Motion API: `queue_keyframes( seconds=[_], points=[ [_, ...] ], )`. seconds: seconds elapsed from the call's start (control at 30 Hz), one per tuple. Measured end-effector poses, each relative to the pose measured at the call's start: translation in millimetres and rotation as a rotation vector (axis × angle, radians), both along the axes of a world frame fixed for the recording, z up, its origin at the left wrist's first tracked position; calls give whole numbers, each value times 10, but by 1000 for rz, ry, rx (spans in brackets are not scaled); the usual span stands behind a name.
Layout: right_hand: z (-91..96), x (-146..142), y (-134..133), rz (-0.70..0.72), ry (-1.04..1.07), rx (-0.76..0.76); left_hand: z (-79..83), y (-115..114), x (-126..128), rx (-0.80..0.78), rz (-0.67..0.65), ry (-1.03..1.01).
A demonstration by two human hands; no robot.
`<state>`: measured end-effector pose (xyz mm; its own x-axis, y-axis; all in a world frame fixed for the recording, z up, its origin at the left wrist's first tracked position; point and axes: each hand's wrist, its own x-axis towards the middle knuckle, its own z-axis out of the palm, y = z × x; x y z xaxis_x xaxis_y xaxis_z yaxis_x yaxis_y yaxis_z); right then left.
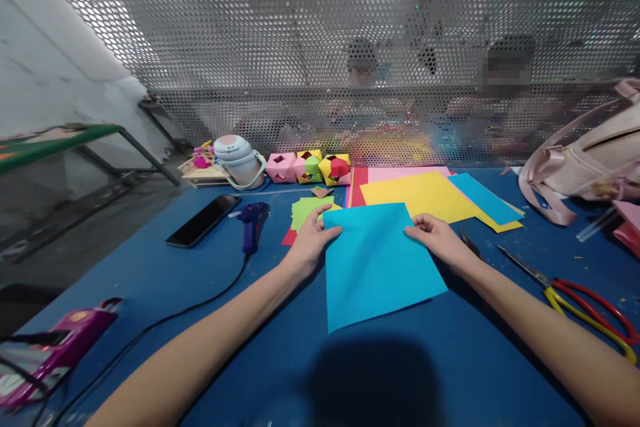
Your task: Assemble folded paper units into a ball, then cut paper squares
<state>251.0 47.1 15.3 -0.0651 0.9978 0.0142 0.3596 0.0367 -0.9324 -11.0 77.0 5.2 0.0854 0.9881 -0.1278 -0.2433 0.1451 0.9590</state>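
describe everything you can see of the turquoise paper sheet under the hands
The turquoise sheet is one plain, roughly square piece of thin matte paper, unfolded, lying nearly flat and slightly turned on the blue table. The left hand and right hand pinch its two far corners, thumbs on top.

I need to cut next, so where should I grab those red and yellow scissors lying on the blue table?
Take the scissors by the red and yellow handle loops, coming in from the near right. They lie flat with the blades pointing away to the far left, so the loops are the safe end facing you.
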Motion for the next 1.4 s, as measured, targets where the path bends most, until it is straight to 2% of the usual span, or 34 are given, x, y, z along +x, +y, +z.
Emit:
queue_keyframes(
  seconds=[0.1, 0.17, 0.27, 0.4, 0.7, 0.87, 0.97, 1.07, 1.1, 1.13, 1.2, 1.23, 1.27, 1.3, 1.4],
  points=[
    [-52, 33, 41, -52, -48, 9, 3, 25, -27, 17, -23, 31],
    [-66, 70, 59, -65, -80, 10, 0, 69, -70, 47, 6, 47],
    [-63, 126, 66, -59, -118, 2, -17, 180, -175, 64, 62, 109],
    [-59, 151, 64, -41, -130, -9, -36, 278, -279, 56, 70, 146],
    [-47, 143, 128, -133, 3, 35, 110, 67, -141, 199, 21, 433],
    [13, 150, 96, -148, 17, 60, 78, 95, -159, 266, 5, 534],
    [44, 135, 75, -160, 17, 83, 47, 120, -200, 415, 146, 632],
    [43, 109, 65, -147, 24, 81, 66, 8, -187, 789, 321, 815],
    [36, 102, 64, -142, 24, 83, 71, -62, -163, 954, 282, 868],
    [28, 97, 63, -140, 23, 88, 66, -142, -128, 1105, 137, 905],
    [13, 95, 58, -146, 16, 111, 16, -299, -39, 1325, -320, 962],
    [10, 97, 51, -150, 3, 135, -31, -364, 8, 1353, -486, 1010],
    [9, 98, 41, -148, -20, 166, -89, -414, 52, 1341, -596, 1083],
    [11, 98, 26, -135, -51, 204, -151, -447, 90, 1296, -658, 1156],
    [21, 84, -44, -28, -128, 313, -292, -461, 164, 1144, -725, 1301]
  ],
)
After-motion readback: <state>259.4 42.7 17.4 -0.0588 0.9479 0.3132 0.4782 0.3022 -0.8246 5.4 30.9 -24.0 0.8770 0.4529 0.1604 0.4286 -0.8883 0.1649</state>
